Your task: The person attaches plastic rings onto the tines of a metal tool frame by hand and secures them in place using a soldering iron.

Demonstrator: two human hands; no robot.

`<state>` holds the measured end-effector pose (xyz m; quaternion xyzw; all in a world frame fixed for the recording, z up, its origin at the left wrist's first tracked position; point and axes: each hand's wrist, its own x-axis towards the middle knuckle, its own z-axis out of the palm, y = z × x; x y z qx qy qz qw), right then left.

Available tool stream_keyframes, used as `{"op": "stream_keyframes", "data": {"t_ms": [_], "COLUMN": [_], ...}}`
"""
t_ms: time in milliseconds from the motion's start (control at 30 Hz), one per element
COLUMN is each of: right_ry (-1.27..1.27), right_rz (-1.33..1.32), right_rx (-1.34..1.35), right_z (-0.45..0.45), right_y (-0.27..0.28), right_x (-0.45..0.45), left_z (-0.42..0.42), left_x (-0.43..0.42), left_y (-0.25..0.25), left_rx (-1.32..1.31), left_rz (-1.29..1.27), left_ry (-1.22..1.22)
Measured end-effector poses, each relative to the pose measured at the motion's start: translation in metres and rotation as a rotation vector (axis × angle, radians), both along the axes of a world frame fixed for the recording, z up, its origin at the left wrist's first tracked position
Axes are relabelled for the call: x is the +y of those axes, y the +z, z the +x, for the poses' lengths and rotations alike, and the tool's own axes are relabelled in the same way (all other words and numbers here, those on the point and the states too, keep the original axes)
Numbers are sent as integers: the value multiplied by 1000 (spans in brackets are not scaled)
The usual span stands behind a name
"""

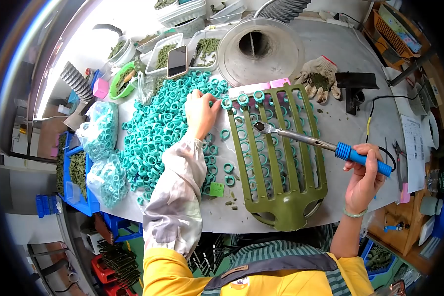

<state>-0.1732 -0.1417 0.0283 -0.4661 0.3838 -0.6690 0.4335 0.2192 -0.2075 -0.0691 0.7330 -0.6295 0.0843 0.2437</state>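
Note:
My right hand [364,180] is closed around the blue handle of a soldering iron [306,139]. The iron's dark, blunt tip is over the olive-green slotted rack [284,209], near its upper left bars. My left hand [201,114] is at the right edge of a large heap of teal rings [153,130], with its fingers curled together; whatever they pinch is hidden. A few teal rings [242,99] sit at the top ends of the rack's left bars. Other rings show between and under the bars.
Bagged rings [99,129] lie left of the heap. Behind it are a phone [177,61] and plastic tubs [208,35] of green pieces. A clear funnel-shaped hood [234,61], a soiled glove [320,74] and a black stand [352,91] are at the back. The iron's cord [369,116] runs right.

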Motion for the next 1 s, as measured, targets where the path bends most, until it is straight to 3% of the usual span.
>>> {"op": "stream_keyframes", "data": {"t_ms": [333,433,467,500,567,633,700,767,900,1000], "right_ry": [-9,-19,-23,-25,-46,-64,-89,-81,-78,-69], "right_rz": [-1,-3,-9,-15,-21,-24,-24,-35,-61,-59], "right_rx": [-9,-5,-1,3,15,21,28,24,10,-12], "right_z": [-3,-6,-8,-10,-13,-14,-16,-17,-13,-9], "right_y": [1,1,1,1,1,2,-1,-7,-14,-22], "right_x": [0,-2,-2,-3,-6,-9,-13,-17,-24,-30], "left_z": [2,15,16,4,-16,-48,-82,-99,-113,-114], "left_x": [3,0,3,6,11,16,13,4,-15,-24], "left_y": [-2,22,39,60,86,108,114,111,92,85], "left_rx": [-13,320,385,697,779,618,688,592,198,161], "left_rz": [28,-171,-79,-97,-9,125,145,174,-36,-32], "left_ry": [-8,-90,-29,-72,-231,-407,-504,-547,-588,-600]}}
